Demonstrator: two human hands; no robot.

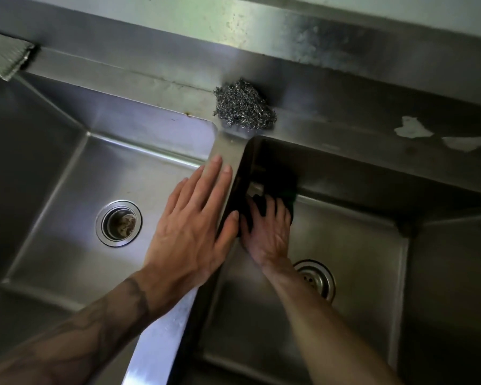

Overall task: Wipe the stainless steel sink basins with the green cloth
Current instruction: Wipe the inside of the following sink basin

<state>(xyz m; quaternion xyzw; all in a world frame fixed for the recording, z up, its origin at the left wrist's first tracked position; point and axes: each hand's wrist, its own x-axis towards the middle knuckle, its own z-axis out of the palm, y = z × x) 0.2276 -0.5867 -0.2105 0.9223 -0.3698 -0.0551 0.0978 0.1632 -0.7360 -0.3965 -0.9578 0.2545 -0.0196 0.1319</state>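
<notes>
Two stainless steel basins lie side by side, the left basin (139,173) and the right basin (358,245), split by a narrow steel divider (228,151). My left hand (195,226) rests flat on the divider, fingers spread, holding nothing. Down in the right basin, my right hand (267,229) presses the green cloth (289,201) against the far left corner of the floor. The cloth looks dark in shadow and is mostly hidden under my fingers.
A steel wool scourer (243,107) sits on the back ledge above the divider. The left drain (119,223) and the right drain (317,277) are open strainers. A grey cloth (3,56) lies at the far left. Pale residue (411,127) marks the right ledge.
</notes>
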